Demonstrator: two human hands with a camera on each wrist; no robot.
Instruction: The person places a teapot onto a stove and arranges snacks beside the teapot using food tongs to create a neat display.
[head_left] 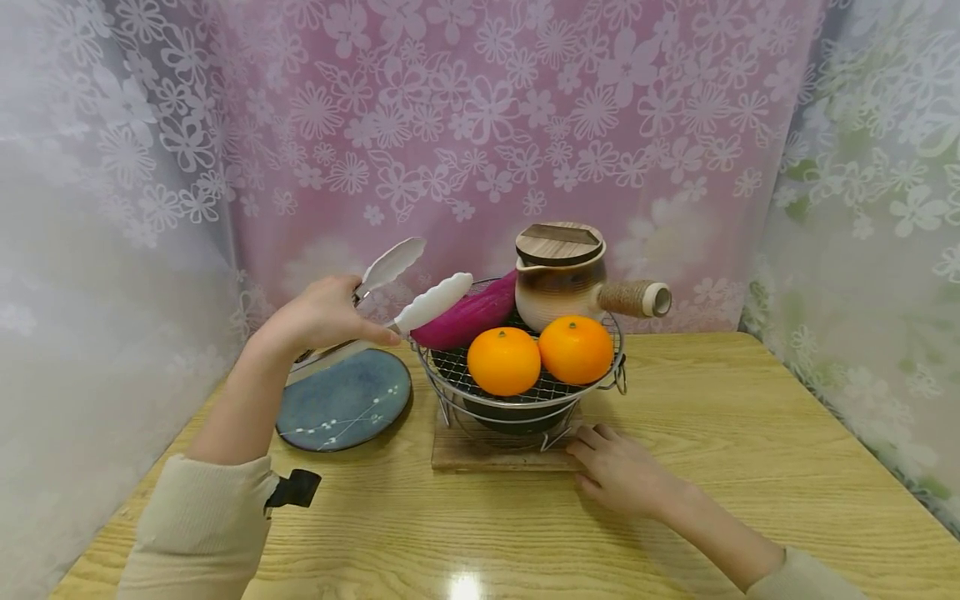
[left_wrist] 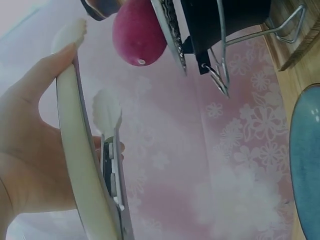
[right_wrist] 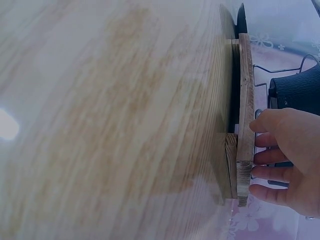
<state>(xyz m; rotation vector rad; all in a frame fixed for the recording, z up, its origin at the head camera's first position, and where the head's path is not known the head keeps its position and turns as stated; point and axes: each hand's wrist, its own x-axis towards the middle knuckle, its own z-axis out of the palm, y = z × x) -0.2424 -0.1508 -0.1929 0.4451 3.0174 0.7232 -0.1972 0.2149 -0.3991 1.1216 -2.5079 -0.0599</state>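
My left hand (head_left: 322, 315) holds a pair of kitchen tongs (head_left: 435, 302) with white scalloped tips. The tongs' arms are spread with nothing between them, and one tip is close to a purple eggplant-like vegetable (head_left: 472, 317). In the left wrist view the thumb lies along one arm of the tongs (left_wrist: 75, 130). The vegetable lies on a round wire grill rack (head_left: 450, 382) beside two orange mandarins (head_left: 504, 362) and a clay teapot (head_left: 551, 292) with a wooden lid. My right hand (head_left: 622, 471) rests its fingertips on the edge of the wooden board (head_left: 495, 457) beneath the grill; the fingers are loosely extended.
A blue plate (head_left: 337, 408) with white blossom specks lies left of the grill, under the left hand. The teapot's rope-wrapped handle (head_left: 630, 298) juts out to the right. Behind the wooden table (head_left: 720, 400) hangs a pink floral curtain (head_left: 480, 125).
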